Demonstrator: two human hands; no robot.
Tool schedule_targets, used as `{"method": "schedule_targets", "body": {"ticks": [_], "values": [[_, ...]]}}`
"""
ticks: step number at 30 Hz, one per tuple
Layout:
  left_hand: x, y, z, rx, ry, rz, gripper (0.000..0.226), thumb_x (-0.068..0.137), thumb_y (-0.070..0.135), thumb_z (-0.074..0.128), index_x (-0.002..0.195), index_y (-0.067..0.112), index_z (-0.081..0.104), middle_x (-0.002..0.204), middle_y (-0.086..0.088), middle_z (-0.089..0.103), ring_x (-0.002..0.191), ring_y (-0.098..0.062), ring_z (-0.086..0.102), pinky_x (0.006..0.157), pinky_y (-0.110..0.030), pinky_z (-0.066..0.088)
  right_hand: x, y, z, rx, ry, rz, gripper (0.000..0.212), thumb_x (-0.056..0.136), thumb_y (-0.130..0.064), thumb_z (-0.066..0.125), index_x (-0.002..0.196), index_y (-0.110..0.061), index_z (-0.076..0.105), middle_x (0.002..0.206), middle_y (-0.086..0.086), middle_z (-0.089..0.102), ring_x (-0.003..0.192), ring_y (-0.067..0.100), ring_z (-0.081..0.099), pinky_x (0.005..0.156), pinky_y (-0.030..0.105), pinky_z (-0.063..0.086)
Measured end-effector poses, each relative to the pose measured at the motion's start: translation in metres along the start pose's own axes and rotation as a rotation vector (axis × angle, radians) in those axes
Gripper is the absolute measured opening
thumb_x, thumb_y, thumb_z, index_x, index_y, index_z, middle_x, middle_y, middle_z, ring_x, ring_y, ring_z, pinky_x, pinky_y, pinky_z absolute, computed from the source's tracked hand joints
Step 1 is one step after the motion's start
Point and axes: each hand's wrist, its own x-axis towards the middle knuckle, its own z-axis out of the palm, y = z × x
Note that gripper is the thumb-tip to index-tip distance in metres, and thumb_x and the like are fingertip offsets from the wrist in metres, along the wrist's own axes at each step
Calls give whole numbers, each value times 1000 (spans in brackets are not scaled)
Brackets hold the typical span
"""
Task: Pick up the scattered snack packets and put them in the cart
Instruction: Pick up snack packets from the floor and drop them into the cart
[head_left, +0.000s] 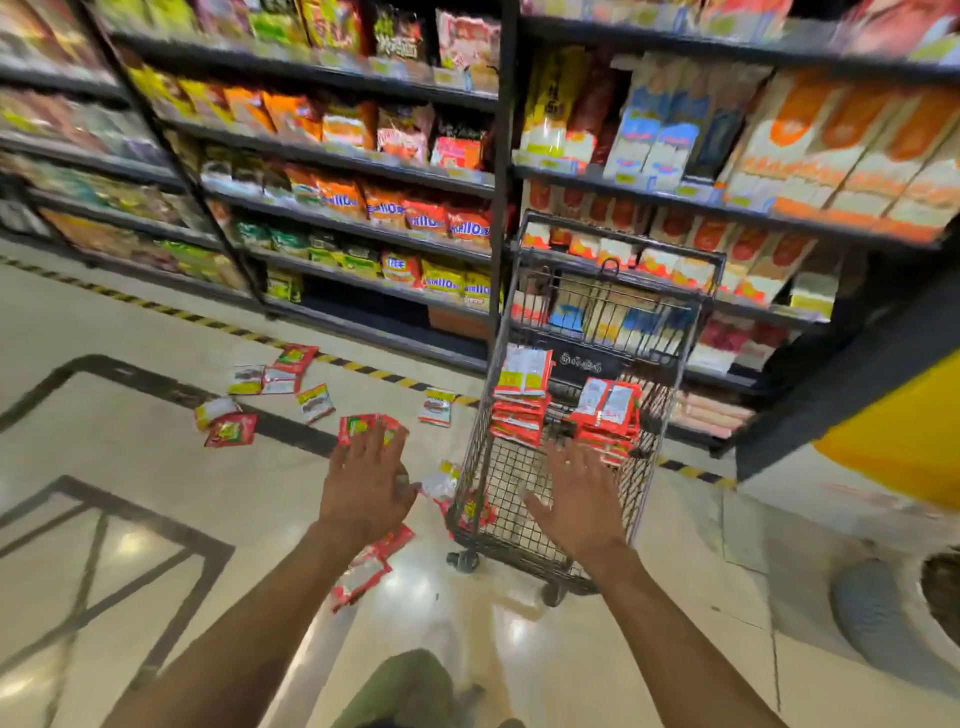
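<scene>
Several red and yellow snack packets (280, 382) lie scattered on the shiny floor left of a black wire cart (613, 275). More packets lie below my left arm (361, 574) and against the cart's lower left corner (475, 512). Two stacks of red packets (605, 415) rest inside the cart. My left hand (366, 480) hovers with its fingers spread just short of a red packet (358, 427), holding nothing. My right hand (576, 496) is spread open over the cart's near end, empty.
Dark shelving (498, 171) full of snack bags and boxes runs behind the cart. A yellow-black hazard stripe (363, 366) marks the floor along its base. A yellow fixture (898, 436) stands at the right, and a grey shoe (878, 618) shows at the lower right.
</scene>
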Motion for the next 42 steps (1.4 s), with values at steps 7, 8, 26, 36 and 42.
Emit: {"method": "schedule_targets", "body": {"ticks": [7,8,26,36,42], "values": [[-67,-100,-3,-17,34,-201,87,93,72,43,163,26,20,170,-8,25,154,-34,29,121,-57,27,0,-112,10,-34,-31,-210,83,91,-74,38,156,-22,40,163,16,37,152,39,31,122,58,29],[-75,-116,-4,-25,38,-225,87,93,72,43,163,27,18,171,-8,24,154,-34,28,122,-57,26,1,-130,14,-44,-32,-244,83,91,-74,39,155,-21,44,161,17,41,149,40,36,120,58,32],[-148,-516,4,-102,32,-464,85,84,74,46,155,27,37,159,-4,44,142,-32,44,111,-53,38,47,-555,70,-150,-38,-472,88,88,-77,28,156,-23,36,163,11,36,151,36,31,121,53,28],[-86,-664,0,-129,14,-428,87,89,73,42,161,27,28,167,-6,32,150,-33,34,117,-56,34,119,-691,91,-180,-91,-430,85,95,-75,34,163,-26,22,171,11,20,157,35,16,124,53,23],[2,-732,-2,-120,5,-390,88,89,73,37,163,27,22,169,-6,29,152,-34,30,120,-57,28,208,-751,112,-172,-128,-422,87,92,-77,33,160,-24,28,168,14,28,154,37,24,121,53,29]]}}
